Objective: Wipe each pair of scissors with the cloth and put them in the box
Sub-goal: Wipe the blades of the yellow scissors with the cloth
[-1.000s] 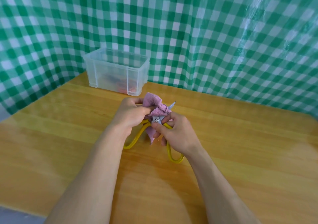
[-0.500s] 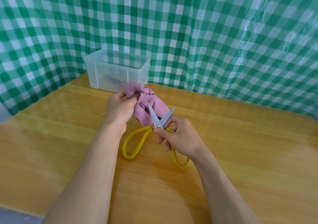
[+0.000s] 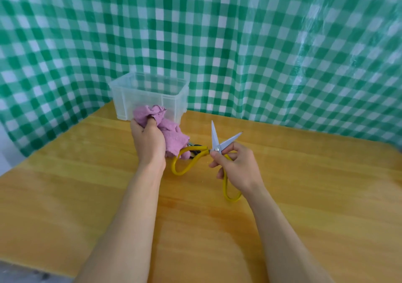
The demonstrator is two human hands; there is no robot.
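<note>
Green-and-white checked sheeting (image 3: 261, 54) is hanging as a backdrop behind a smooth, honey-coloured wooden table (image 3: 304, 185). Toward the table's far left corner a clear, rigid plastic box (image 3: 150, 100) is standing open-topped; what it holds is too blurred to tell.

The left hand (image 3: 148, 139) is clutching a crumpled, soft pink cloth (image 3: 171, 135) just in front of the box. The right hand (image 3: 237, 167) is pinching a pair of scissors (image 3: 214, 137) at the pivot, over the table's middle. Their short steel blades are gaping in a V, pointing away and clear of the cloth. The long yellow loop handles are splaying wide, one reaching the cloth's lower edge. Something dark is lying half hidden under the cloth.

Wiping seems to be the step in hand. Next the cloth needs bringing onto the blades, fingers off the edges, before boxing the scissors.
</note>
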